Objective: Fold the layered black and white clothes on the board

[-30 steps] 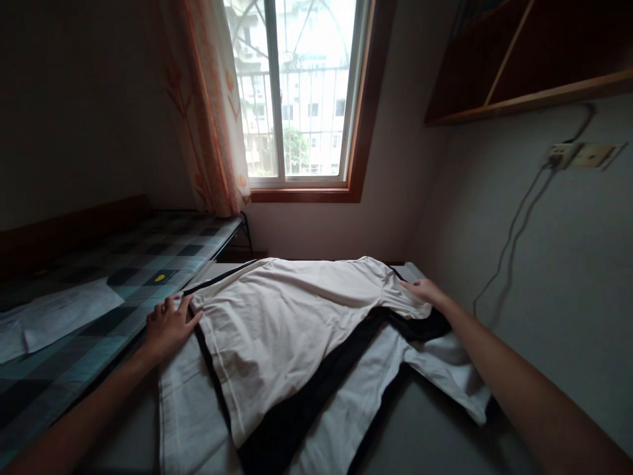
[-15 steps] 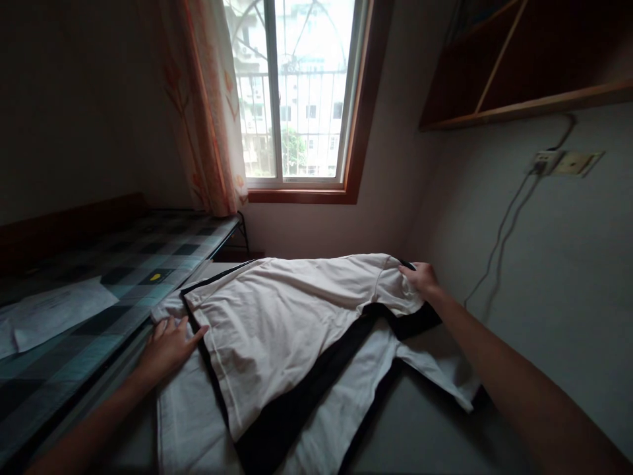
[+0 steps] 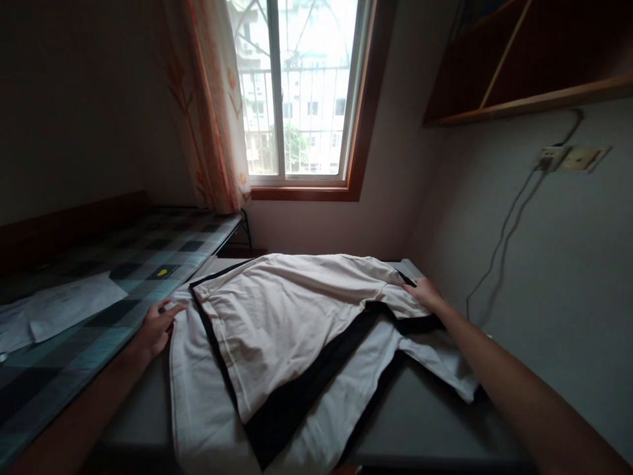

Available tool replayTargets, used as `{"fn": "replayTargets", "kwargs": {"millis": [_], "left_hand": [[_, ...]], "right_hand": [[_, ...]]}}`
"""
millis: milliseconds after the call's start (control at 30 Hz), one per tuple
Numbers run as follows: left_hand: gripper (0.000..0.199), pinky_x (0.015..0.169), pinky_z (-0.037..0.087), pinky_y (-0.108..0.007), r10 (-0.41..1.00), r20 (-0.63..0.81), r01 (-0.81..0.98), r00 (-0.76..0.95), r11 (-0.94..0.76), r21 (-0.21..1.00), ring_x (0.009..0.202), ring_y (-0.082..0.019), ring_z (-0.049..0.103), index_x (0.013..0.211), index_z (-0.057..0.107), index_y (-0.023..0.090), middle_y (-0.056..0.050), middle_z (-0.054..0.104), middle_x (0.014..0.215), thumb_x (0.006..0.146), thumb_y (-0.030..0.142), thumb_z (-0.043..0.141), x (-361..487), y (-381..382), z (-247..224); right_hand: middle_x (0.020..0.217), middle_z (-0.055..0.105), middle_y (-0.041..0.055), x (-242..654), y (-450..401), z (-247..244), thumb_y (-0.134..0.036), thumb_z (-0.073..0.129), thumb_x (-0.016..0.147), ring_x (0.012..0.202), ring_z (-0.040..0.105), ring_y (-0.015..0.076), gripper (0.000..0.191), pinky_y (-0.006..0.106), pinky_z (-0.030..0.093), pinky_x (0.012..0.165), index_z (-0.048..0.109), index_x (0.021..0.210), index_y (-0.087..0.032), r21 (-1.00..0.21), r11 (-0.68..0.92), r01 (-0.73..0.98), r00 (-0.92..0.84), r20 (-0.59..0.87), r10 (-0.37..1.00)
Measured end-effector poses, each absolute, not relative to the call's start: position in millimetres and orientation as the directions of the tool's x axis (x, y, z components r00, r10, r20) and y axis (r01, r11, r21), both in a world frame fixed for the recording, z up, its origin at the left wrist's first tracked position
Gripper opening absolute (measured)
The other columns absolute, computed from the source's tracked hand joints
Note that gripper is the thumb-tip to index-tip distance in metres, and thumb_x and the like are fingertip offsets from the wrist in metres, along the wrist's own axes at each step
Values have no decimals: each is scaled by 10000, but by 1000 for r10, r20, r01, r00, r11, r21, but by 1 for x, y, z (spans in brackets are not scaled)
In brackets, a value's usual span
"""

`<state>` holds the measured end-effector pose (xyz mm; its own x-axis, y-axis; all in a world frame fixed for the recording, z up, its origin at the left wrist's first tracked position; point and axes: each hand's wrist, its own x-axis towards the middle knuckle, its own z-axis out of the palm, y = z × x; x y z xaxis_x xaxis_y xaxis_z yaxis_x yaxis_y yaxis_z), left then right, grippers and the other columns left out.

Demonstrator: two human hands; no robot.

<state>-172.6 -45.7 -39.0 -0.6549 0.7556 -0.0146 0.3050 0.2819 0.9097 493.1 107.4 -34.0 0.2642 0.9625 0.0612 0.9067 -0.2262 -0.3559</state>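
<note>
White shirt (image 3: 287,316) lies spread mid-worktop (image 3: 415,422), black showing along its edges. R hand (image 3: 426,295) has thumb & fingers closed on the sleeve (image 3: 399,301); L hand (image 3: 157,328), fingers drawn in, looks to pinch the lower layer's (image 3: 198,389) far L corner. Opp. sides held, prob. to keep cloth flat & spread. R fingertips part hidden, L grip dim. Can't tell if lower layer's a separate garment; its near hem is hard to make out.
</note>
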Motion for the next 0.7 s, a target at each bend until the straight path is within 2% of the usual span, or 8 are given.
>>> {"fn": "replayTargets", "kwargs": {"millis": [100,167,267,333,367,500,567,700], "left_hand": [[542,622,544,-287,756,-188,80,-627,303,950,662,-171,648,1322,494,189,-23,649,818,797,226,624,-172,-46,-23],[538,649,551,-275,786,-216,67,-580,310,949,717,-177,669,1321,514,198,-32,678,872,795,211,626,-167,-45,-19],[619,809,552,-294,822,-10,343,-570,248,906,997,-232,680,1372,503,218,-75,702,1097,779,268,672,-157,-39,-23],[636,933,511,-324,862,146,621,-486,223,752,1172,-269,619,1388,513,235,-88,674,1232,783,334,681,-150,-36,-29],[608,968,491,-342,888,161,724,-430,233,649,1211,-287,596,1370,545,238,-95,669,1252,791,372,674,-147,-35,-32],[494,922,497,-414,924,60,892,-378,346,290,1124,-353,637,1221,693,229,-157,667,1227,849,536,584,-124,-36,-38],[460,879,509,-404,920,96,911,-381,355,208,1056,-336,664,1212,703,214,-176,641,1255,891,500,540,-110,-36,-39],[376,897,501,-324,933,214,952,-289,256,167,1075,-261,655,1240,685,187,-164,612,1311,909,225,510,-93,-29,-44]], "right_hand": [[1026,733,195,489,112,-40,-372,575,869,976,693,332,355,344,505,730,737,1068,-128,-272,-247,930,270,49,962],[1120,712,205,486,113,-41,-367,570,864,1036,676,354,440,377,510,771,676,1224,-137,-242,-279,929,296,38,954],[1209,680,204,479,115,-38,-332,567,848,1082,657,371,592,418,511,817,534,1414,-164,-225,-303,926,317,29,948],[1256,657,203,475,116,-36,-349,569,847,1101,646,376,668,439,506,848,456,1484,-184,-215,-275,937,291,46,956],[1276,646,204,474,118,-36,-385,565,855,1111,640,377,694,445,502,865,425,1507,-191,-209,-254,944,271,56,961],[1278,647,191,472,123,-39,-474,507,902,1107,642,359,711,435,490,900,360,1548,-214,-188,-165,968,182,78,980],[1219,686,163,475,124,-43,-382,480,919,1064,662,340,650,419,491,893,372,1543,-236,-173,-109,979,122,66,990],[1143,722,132,484,117,-47,-247,419,925,1033,679,304,602,369,486,894,406,1527,-231,-164,-27,986,41,81,996]]}}
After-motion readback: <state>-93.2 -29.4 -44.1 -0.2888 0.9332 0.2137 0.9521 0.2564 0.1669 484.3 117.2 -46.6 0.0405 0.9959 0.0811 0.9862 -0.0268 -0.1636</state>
